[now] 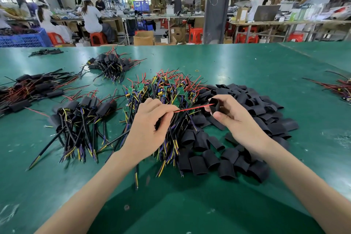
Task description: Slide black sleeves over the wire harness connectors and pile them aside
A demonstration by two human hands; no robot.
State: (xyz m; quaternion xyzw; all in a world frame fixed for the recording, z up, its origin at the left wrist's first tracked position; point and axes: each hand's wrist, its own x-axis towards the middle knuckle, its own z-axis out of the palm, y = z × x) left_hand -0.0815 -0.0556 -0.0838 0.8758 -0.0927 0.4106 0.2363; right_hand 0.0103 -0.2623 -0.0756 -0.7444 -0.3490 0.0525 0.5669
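My left hand (152,121) grips one wire harness, pinching its red wire (191,108) so that it points right. My right hand (233,118) holds a single black sleeve (215,106) between thumb and fingers, its open end facing the red wire's tip, which is at the sleeve's mouth. Both hands hover over the pile of bare harnesses (167,97) with green boards and red, yellow and purple wires. A heap of loose black sleeves (237,138) lies right of that pile.
Piles of sleeved harnesses lie on the green table (247,66): one close at left (81,116), one at far left (32,89), one further back (112,64). More harnesses (340,87) sit at the right edge. People work at benches beyond.
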